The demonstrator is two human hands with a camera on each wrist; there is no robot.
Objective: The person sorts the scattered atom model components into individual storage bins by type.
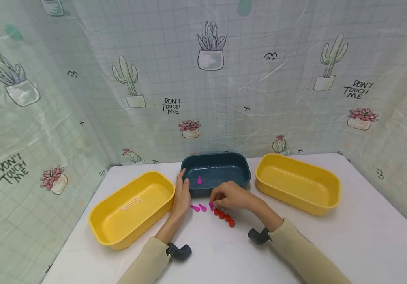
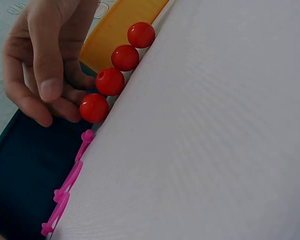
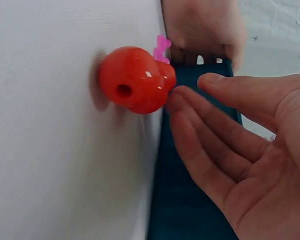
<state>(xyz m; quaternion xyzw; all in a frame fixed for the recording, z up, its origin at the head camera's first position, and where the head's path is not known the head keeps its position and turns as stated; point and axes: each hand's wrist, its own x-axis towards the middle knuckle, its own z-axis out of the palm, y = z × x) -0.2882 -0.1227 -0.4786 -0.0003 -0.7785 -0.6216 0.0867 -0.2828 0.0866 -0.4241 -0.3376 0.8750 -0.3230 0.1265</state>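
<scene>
My right hand [image 1: 232, 196] hovers over the table by the front of the dark blue basin [image 1: 221, 194], thumb and fingers apart with nothing between them in the right wrist view. Close to its fingertips lies a pink teardrop-shaped plastic piece [image 1: 211, 206]. Two more such pink pieces [image 1: 202, 207] lie to its left, and another pink piece [image 1: 199, 180] is inside the basin. Several red beads [image 1: 222, 215] with holes form a slanting row nearest the right hand. My left hand [image 1: 182, 195] rests against the basin's left side, fingers extended.
At the left stands a yellow basin [image 1: 109, 242] with several thin pale sticks [image 1: 131, 204] in it. Another yellow basin [image 1: 297, 185] stands at the back right. A patterned curtain [image 1: 224, 98] bounds the white table [image 1: 210, 256] behind and at the sides.
</scene>
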